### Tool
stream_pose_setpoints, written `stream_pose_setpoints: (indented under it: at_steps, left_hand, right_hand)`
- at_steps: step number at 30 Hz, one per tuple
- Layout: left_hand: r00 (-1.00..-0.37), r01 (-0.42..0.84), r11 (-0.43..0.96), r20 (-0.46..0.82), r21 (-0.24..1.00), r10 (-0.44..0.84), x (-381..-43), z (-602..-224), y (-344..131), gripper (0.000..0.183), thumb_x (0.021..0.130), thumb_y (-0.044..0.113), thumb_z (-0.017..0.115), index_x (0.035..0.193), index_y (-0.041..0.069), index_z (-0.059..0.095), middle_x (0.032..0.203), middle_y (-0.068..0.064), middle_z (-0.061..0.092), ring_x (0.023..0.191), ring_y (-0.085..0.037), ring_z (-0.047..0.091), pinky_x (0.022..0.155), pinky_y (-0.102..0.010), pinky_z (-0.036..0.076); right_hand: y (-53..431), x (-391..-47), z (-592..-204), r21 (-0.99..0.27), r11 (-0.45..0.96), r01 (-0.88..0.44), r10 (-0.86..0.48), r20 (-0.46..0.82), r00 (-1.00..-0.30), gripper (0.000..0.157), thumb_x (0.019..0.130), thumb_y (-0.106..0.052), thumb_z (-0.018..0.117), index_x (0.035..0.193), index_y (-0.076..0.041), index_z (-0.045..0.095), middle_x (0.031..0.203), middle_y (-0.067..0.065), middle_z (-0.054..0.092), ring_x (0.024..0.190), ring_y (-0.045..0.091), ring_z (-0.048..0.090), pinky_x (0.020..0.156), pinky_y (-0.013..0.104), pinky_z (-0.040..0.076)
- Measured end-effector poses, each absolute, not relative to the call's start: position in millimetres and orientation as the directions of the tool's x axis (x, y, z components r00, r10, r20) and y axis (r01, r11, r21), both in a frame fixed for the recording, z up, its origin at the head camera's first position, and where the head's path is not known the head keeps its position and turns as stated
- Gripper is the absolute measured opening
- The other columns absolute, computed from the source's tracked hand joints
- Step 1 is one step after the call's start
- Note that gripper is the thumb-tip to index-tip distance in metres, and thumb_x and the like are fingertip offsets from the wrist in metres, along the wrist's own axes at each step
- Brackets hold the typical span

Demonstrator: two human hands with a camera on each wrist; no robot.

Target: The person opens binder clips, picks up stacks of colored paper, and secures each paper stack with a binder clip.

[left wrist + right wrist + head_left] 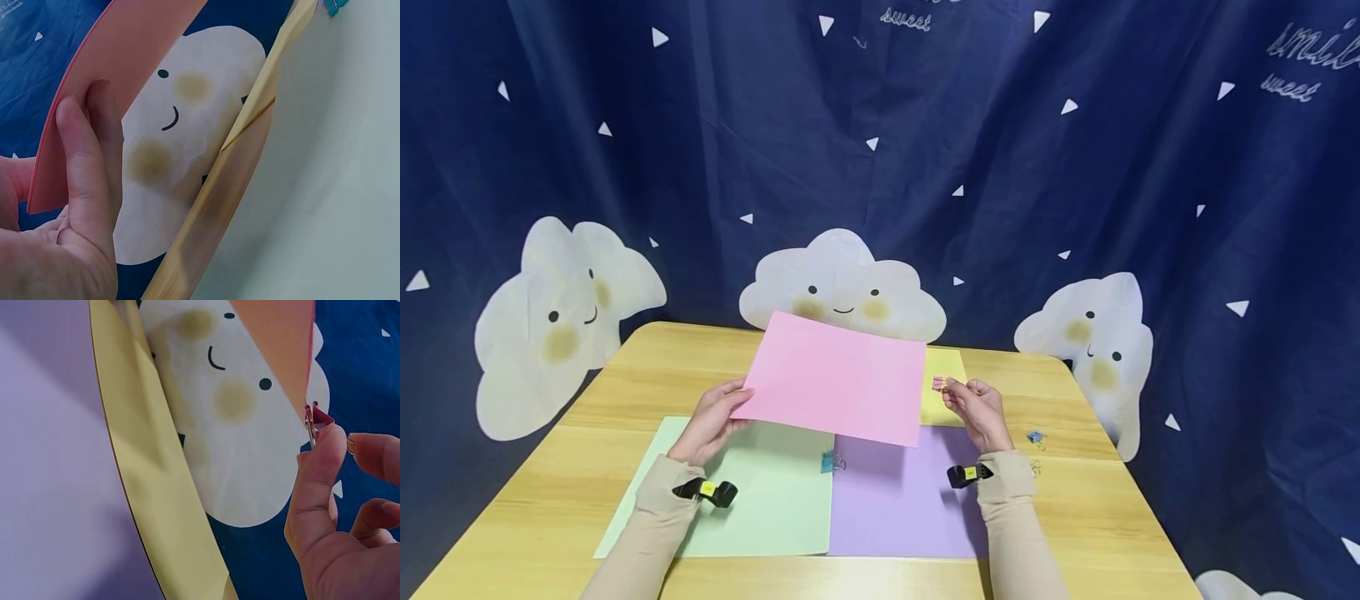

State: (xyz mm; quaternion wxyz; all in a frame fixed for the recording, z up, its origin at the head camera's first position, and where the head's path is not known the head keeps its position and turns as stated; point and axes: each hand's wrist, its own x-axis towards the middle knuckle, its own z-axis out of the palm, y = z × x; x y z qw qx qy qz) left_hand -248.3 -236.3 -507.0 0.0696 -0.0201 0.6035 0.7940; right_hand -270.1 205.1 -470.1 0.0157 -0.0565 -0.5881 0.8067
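A pink sheet of paper (838, 379) is raised above the table. My left hand (711, 421) grips it near its lower left corner, with the sheet between thumb and fingers in the left wrist view. My right hand (976, 408) pinches a small pink binder clip (319, 419) by its wire handles. In the head view the clip is just right of the sheet's right edge; whether they touch I cannot tell. Beneath lie a green sheet (767, 508) and a purple sheet (902, 508). A teal binder clip (827, 462) sits where those two meet.
A yellow sheet (947, 408) lies behind the purple one, partly hidden by the pink sheet. At the right of the wooden table (1097, 508) are a blue binder clip (1035, 437) and a small yellowish clip (1036, 467) near the right sleeve. A dark blue curtain hangs behind.
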Motion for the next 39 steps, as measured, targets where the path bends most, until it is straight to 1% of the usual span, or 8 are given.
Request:
stream_pose_setpoints:
  at_steps: [5, 8, 14, 26, 36, 39]
  left_hand:
    - [-0.988, -0.143, -0.262, -0.123, 0.954, 0.091, -248.0, -504.3, -234.6, 0.052, 0.107, 0.011, 0.054, 0.150, -0.011, 0.033, 0.090, 0.007, 0.073, 0.073, -0.003, 0.072, 0.062, -0.016, 0.061]
    - [-0.986, -0.153, -0.263, -0.132, 0.952, 0.098, -247.2, -503.3, -233.9, 0.053, 0.108, 0.010, 0.052, 0.151, -0.011, 0.030, 0.089, 0.008, 0.073, 0.072, -0.003, 0.072, 0.061, -0.016, 0.061]
    - [-0.985, -0.166, -0.286, -0.144, 0.944, 0.098, -247.8, -503.9, -232.6, 0.047, 0.108, 0.009, 0.052, 0.147, -0.008, 0.033, 0.088, 0.008, 0.074, 0.071, -0.003, 0.073, 0.061, -0.016, 0.061]
    - [-0.985, -0.168, -0.290, -0.147, 0.942, 0.093, -246.2, -503.3, -231.0, 0.043, 0.107, 0.010, 0.054, 0.144, -0.006, 0.037, 0.087, 0.008, 0.074, 0.071, -0.003, 0.073, 0.061, -0.016, 0.061]
    - [-0.985, -0.168, -0.291, -0.145, 0.942, 0.098, -246.5, -504.1, -232.4, 0.045, 0.108, 0.010, 0.053, 0.145, -0.007, 0.036, 0.088, 0.008, 0.074, 0.071, -0.003, 0.072, 0.061, -0.017, 0.061]
    - [-0.985, -0.161, -0.290, -0.138, 0.943, 0.099, -246.6, -504.1, -232.7, 0.041, 0.107, 0.010, 0.054, 0.142, -0.005, 0.040, 0.089, 0.007, 0.074, 0.071, -0.004, 0.072, 0.061, -0.017, 0.061]
  right_hand:
    - [201.9, -269.2, -467.5, -0.944, -0.326, 0.040, 0.090, -0.073, -0.993, 0.047, 0.097, 0.002, 0.067, 0.064, -0.013, 0.036, 0.073, 0.002, 0.076, 0.065, 0.007, 0.069, 0.062, 0.018, 0.061]
    - [200.2, -268.6, -466.2, -0.941, -0.335, 0.041, 0.085, -0.073, -0.994, 0.047, 0.096, 0.003, 0.066, 0.064, -0.013, 0.036, 0.072, 0.002, 0.076, 0.064, 0.007, 0.069, 0.062, 0.017, 0.061]
    - [198.7, -268.1, -464.9, -0.939, -0.339, 0.048, 0.081, -0.080, -0.994, 0.047, 0.096, 0.003, 0.066, 0.063, -0.015, 0.038, 0.072, 0.002, 0.076, 0.062, 0.006, 0.069, 0.062, 0.017, 0.061]
    - [197.8, -266.9, -466.0, -0.937, -0.345, 0.056, 0.054, -0.080, -0.995, 0.044, 0.098, 0.001, 0.066, 0.064, -0.013, 0.040, 0.078, 0.002, 0.078, 0.064, 0.006, 0.068, 0.062, 0.017, 0.060]
    - [197.2, -265.0, -462.9, -0.933, -0.353, 0.067, 0.029, -0.082, -0.996, 0.044, 0.099, 0.001, 0.063, 0.064, -0.013, 0.041, 0.080, 0.002, 0.078, 0.065, 0.005, 0.068, 0.062, 0.016, 0.060]
    - [196.9, -265.0, -462.2, -0.935, -0.349, 0.068, 0.030, -0.084, -0.996, 0.044, 0.099, 0.002, 0.063, 0.064, -0.012, 0.040, 0.080, 0.002, 0.078, 0.065, 0.005, 0.068, 0.062, 0.016, 0.060]
